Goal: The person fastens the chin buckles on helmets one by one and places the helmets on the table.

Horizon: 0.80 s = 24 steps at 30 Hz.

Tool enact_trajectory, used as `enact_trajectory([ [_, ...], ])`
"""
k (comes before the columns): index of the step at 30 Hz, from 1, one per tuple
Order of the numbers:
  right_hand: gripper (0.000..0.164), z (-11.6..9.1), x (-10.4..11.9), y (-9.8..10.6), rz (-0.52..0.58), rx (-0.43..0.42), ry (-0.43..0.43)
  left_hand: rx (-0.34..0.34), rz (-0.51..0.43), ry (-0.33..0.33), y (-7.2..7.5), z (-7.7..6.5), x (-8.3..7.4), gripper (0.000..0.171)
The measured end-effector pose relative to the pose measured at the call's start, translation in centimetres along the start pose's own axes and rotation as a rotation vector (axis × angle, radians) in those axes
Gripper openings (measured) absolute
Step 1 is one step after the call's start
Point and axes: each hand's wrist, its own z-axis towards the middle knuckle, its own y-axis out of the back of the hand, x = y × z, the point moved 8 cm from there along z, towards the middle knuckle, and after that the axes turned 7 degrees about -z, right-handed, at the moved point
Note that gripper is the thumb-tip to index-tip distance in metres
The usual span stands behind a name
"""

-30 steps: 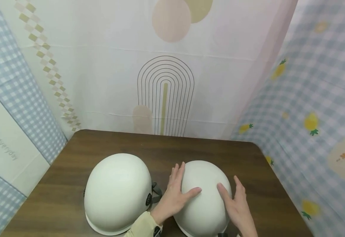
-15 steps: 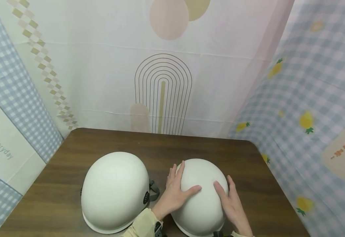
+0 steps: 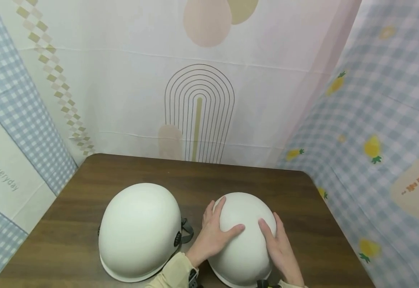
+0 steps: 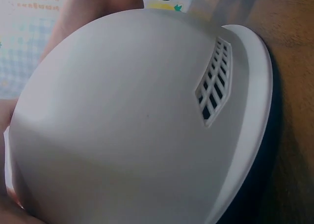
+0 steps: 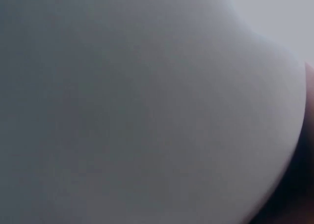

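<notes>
A white helmet (image 3: 247,212) sits on the brown wooden table at the right, held between both hands. My left hand (image 3: 211,238) lies along its left side, fingers down the far edge and thumb on top. On the opposite side, my right hand (image 3: 279,246) holds it with the thumb on the shell and the fingers around the right flank. In the left wrist view, the shell shows a slatted vent (image 4: 214,84) near its flared rim (image 4: 260,86). The right wrist view is filled by the blurred pale shell (image 5: 171,111).
Left of the hands stands a second white helmet (image 3: 137,232), with a round black fitting (image 3: 177,239) and a grey strap (image 3: 187,231) on its right side. The table (image 3: 195,176) ends at a patterned cloth (image 3: 130,100) behind; checked cloth (image 3: 367,112) hangs at the right.
My right hand has moved left, its fingers closing in against the right side of the helmet. The left hand stays on the shell with hardly any movement.
</notes>
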Motion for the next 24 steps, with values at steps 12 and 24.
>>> enact_trajectory([
  [12, 0.095, -0.6, 0.9, 0.7, -0.072, -0.041, -0.008, -0.002, -0.033, 0.006, 0.0, -0.3, 0.0, 0.093],
  [24, 0.094, -1.2, 2.4, 1.8, -0.15, -0.043, 0.024, -0.01, -0.045, 0.014, 0.0, -0.4, -0.1, 0.098],
])
